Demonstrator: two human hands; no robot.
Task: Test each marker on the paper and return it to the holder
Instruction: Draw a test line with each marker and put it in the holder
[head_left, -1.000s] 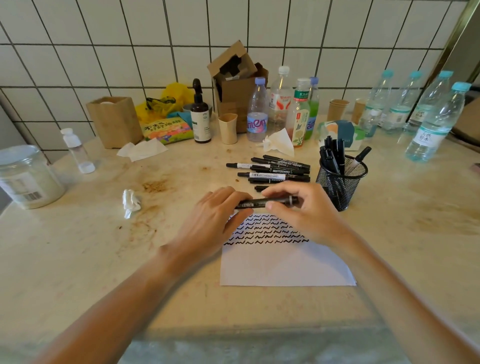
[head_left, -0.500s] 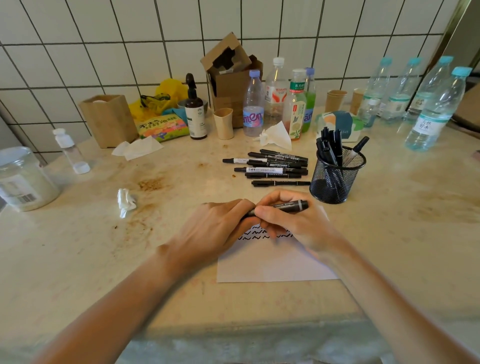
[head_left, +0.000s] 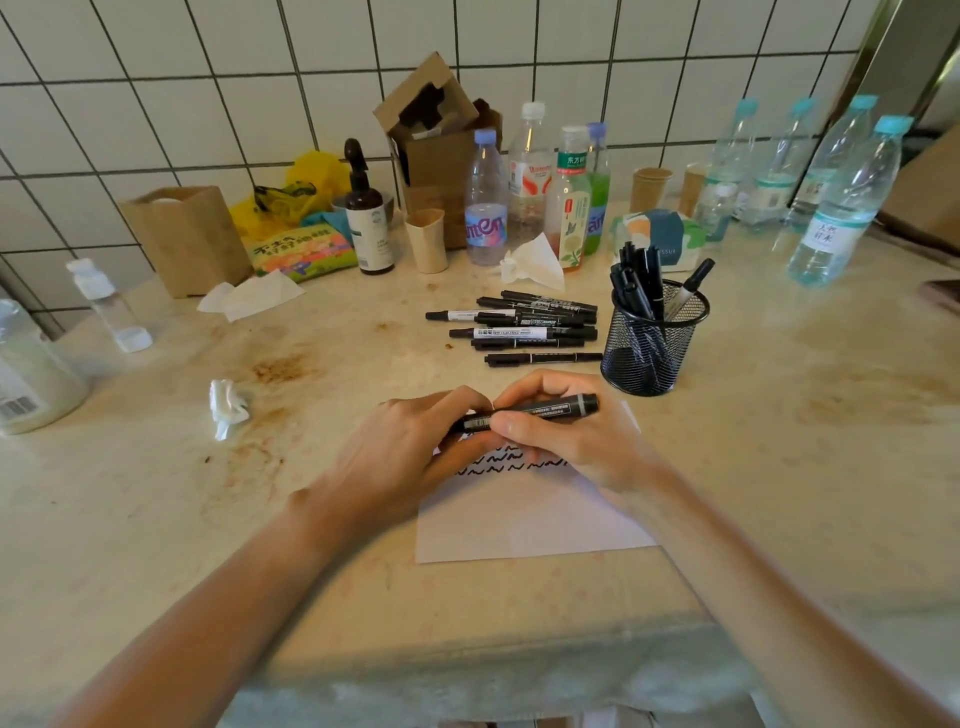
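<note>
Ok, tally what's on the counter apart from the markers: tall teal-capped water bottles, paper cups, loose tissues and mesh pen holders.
Tall teal-capped water bottles: 4
Paper cups: 3
Loose tissues: 3
Mesh pen holders: 1
Total: 11

a single wide-angle view, worn on the person's head, looks forward and down over both forearms. the left hand (head_left: 410, 457) and right hand (head_left: 576, 441) meet near the frame's centre, close to the lens, over the paper (head_left: 524, 519). beyond the hands the counter (head_left: 779, 467) runs back to a tiled wall (head_left: 208, 78) at the top. straight lines bow toward the edges. the counter's near edge crosses below the wrists.
</note>
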